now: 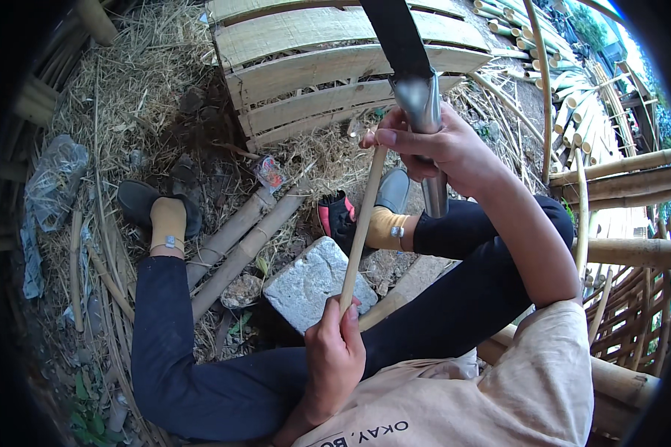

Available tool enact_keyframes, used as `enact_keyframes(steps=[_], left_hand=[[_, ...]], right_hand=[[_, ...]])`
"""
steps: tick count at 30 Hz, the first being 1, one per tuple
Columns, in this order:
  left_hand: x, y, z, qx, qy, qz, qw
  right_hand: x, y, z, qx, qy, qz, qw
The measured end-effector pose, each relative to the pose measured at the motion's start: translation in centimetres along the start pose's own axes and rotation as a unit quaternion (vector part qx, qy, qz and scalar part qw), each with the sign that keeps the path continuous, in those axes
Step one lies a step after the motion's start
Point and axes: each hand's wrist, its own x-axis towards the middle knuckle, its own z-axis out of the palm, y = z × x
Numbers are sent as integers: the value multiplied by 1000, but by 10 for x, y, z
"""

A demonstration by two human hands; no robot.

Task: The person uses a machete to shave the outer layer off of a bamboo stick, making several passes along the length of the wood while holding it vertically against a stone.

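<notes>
My left hand (334, 354) is closed around the lower end of a slim pale bamboo stick (363, 229), which slants up and to the right in front of me. My right hand (455, 153) grips a big knife (395, 33) by its shiny tubular metal handle. Its dark, broad blade points away and runs out of the top of the picture. The right thumb and fingertips also touch the far end of the stick. Below the stick lies a pale square stone block (317, 283), between my legs.
A slatted wooden pallet (298, 63) stands ahead. Thick bamboo poles (250, 242) lie by my feet on straw-strewn ground. A black-and-pink item (337, 216) sits beside my right shoe. Stacked bamboo (574, 112) is at the far right, crumpled plastic (58, 175) at left.
</notes>
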Motion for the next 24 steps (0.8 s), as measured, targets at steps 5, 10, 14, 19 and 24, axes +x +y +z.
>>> enact_keyframes(steps=[5,10,14,19,24], left_hand=[[1,0,0,-7,-5,-5,1000],[1,0,0,-7,-5,-5,1000],[0,-1,-1,-6,-9,-1,1000],[0,4,-2,-23,-21,-14,999],[0,4,-1,-28,-28,-11,999]], right_hand=[[0,0,0,39,2,-4,999],[0,1,-2,33,-12,-6,999],[0,2,1,61,-8,-4,998],[-3,2,-2,123,-30,17,992],[-6,2,-6,174,-35,30,984]])
